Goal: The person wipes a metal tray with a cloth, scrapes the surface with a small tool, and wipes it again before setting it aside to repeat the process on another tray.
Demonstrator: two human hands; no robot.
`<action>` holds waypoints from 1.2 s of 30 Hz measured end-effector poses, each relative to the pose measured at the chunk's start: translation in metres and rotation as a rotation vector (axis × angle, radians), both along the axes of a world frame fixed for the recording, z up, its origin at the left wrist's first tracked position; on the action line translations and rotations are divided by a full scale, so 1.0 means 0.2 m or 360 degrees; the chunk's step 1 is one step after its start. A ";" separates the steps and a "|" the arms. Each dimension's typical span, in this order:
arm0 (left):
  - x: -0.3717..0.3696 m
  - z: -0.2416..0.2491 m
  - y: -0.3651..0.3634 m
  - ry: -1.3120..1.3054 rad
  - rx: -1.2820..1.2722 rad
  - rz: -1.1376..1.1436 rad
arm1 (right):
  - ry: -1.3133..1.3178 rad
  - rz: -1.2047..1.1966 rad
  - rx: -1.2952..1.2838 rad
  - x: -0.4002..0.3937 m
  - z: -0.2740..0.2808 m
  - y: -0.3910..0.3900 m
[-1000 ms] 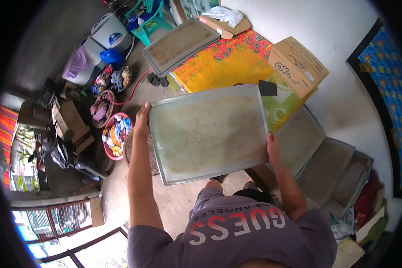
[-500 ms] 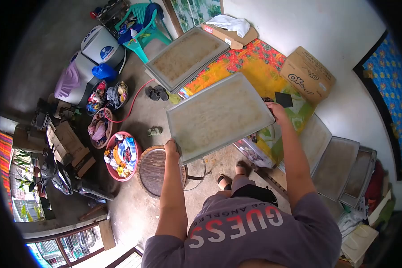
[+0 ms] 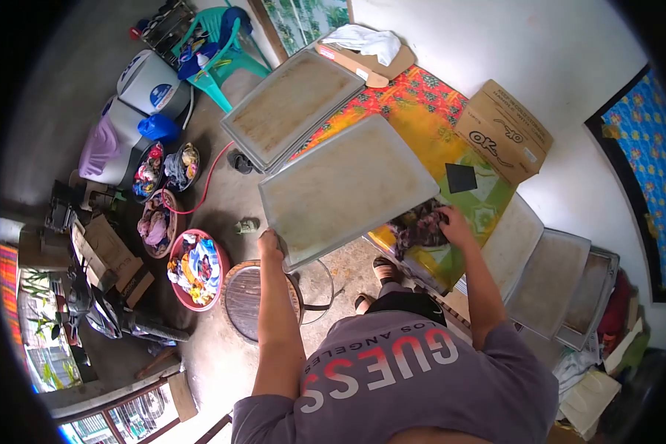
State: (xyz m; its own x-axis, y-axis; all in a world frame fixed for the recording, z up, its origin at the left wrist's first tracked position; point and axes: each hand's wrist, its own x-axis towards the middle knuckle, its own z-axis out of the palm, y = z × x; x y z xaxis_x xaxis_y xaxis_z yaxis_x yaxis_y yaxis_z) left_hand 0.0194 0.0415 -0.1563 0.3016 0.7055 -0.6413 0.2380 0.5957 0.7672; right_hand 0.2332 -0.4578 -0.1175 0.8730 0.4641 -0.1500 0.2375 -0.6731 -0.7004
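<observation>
left arm: stretched forward, elbow almost straight
left hand (image 3: 269, 242): fingers curled shut in a grip
right arm: reached forward, slightly bent
right hand (image 3: 453, 224): fingers closed, palm down

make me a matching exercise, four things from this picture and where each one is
Things:
1. large grey metal tray
2. small black square
3. white crumpled cloth
4. round wooden stool top

Places:
A. on the flat cardboard by the wall
B. on the floor under the left hand
C. on the colourful mat
D. held at both ends by the left hand and right hand

Pairs: 1-D, 2-C, 3-A, 4-B
</observation>
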 end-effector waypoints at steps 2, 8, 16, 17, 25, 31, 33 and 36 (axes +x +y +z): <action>0.04 0.00 -0.05 0.0066 -0.0005 0.0068 | -0.0035 -0.0093 -0.0072 -0.06 0.01 -0.07; 0.10 -0.01 -0.29 -0.0092 0.0134 0.0082 | 0.0208 -0.0242 -0.0177 0.18 -0.04 -0.26; 0.13 -0.06 -0.41 -0.0069 0.0373 0.0089 | -0.0127 -0.0853 -0.0853 0.54 0.09 0.04; 0.13 -0.07 -0.42 -0.0025 0.0419 0.0100 | -0.0050 -0.0823 -0.0997 0.54 0.13 0.08; 0.01 -0.11 -0.56 0.0082 0.0527 0.0157 | 0.0110 -0.1060 -0.0451 0.80 -0.15 -0.12; 0.00 -0.19 -0.62 -0.0110 0.0526 0.0052 | -0.0250 -0.1378 -0.0200 0.66 0.30 0.12; 0.02 -0.16 -0.62 0.0059 0.0528 -0.0176 | -0.0368 -0.1082 -0.0235 0.63 0.32 0.28; 0.12 -0.05 -0.70 -0.0059 0.0386 -0.0233 | -0.0737 -0.0867 -0.0556 0.70 0.11 0.51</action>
State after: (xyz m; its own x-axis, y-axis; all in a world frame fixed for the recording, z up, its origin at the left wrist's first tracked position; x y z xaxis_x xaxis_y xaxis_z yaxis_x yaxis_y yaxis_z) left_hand 0.0436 -0.0987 -0.1670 0.4316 0.7843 -0.4455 0.2770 0.3548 0.8930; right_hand 0.3728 -0.3567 -0.0948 0.9728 -0.0528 0.2258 0.0273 -0.9409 -0.3376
